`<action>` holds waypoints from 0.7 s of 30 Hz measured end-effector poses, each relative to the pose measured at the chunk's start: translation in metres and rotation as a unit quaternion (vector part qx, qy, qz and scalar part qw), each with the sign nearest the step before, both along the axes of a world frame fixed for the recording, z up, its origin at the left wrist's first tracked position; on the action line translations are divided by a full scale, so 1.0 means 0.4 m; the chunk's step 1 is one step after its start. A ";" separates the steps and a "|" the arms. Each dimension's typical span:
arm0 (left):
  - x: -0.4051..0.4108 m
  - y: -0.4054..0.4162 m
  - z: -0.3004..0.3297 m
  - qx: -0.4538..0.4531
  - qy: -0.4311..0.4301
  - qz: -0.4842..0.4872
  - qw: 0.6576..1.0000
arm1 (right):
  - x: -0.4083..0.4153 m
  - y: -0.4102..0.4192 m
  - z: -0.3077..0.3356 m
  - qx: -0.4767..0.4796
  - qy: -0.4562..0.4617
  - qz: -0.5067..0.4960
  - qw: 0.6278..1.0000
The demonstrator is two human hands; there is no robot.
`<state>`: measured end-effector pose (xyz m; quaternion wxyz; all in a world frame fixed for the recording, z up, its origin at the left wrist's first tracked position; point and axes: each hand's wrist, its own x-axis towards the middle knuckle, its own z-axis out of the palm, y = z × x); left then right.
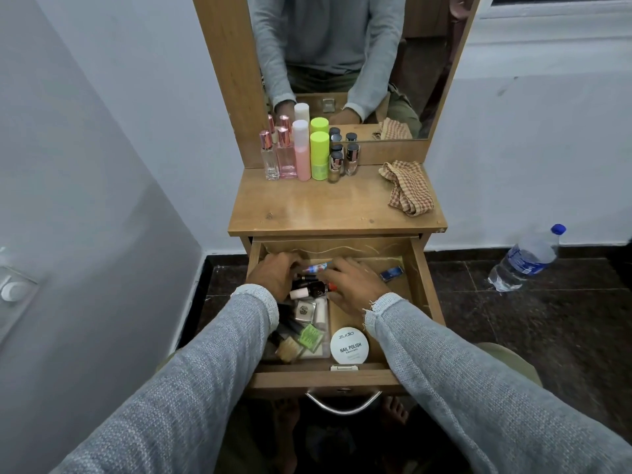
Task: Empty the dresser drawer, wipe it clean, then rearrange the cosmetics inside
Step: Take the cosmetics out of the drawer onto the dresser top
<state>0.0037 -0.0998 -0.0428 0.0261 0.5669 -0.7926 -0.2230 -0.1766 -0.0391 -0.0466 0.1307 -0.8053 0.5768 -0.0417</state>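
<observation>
- Your left hand [273, 277] is down in the open drawer [419, 268], at its back left, fingers curled over the pile of small cosmetics; whether it actually grips one, you cannot tell from this angle.
- Your right hand [354, 285] lies palm-down just beside it, fingers spread and relaxed, tips touching the same heap near a small tube with a blue and red label [316, 267]; no clear grasp shows.
- Between the two hands lies a dark nail polish bottle with a pale cap [307, 290].
- Nearer you in the drawer sits a clear tray [309, 336] crowded with small items, and just right of it a round white tin marked "NAIL POLISH" [349, 346].
- A small blue packet [391, 273] lies apart, toward the drawer's right side.
- On the dresser top [325, 206], against the mirror [342, 46], stand perfume bottles [278, 155], a pink bottle [301, 152], a lime-green bottle [319, 155] and small polish bottles [343, 160].
- A checked cloth [408, 186] lies crumpled at the top's right rear.
- A water bottle [526, 260] lies on the dark floor to the right.
</observation>
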 end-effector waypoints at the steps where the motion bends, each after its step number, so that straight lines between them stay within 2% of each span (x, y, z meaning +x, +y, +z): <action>1: 0.004 -0.002 0.003 0.005 -0.011 -0.003 1.000 | 0.010 -0.003 0.002 0.007 0.005 0.008 1.000; 5: 0.017 0.000 0.002 0.002 -0.035 -0.006 0.999 | 0.034 -0.009 0.009 0.029 0.029 0.032 0.999; 10: 0.032 0.012 -0.011 -0.010 -0.025 -0.007 1.000 | 0.029 -0.003 0.016 0.036 0.012 0.011 0.999; 15: 0.025 0.033 -0.006 -0.013 -0.029 -0.040 0.999 | -0.007 0.000 0.002 0.035 -0.085 -0.070 0.993; 21: 0.008 0.050 0.000 -0.047 -0.078 -0.090 0.992 | -0.061 0.022 -0.009 0.018 -0.223 -0.156 0.962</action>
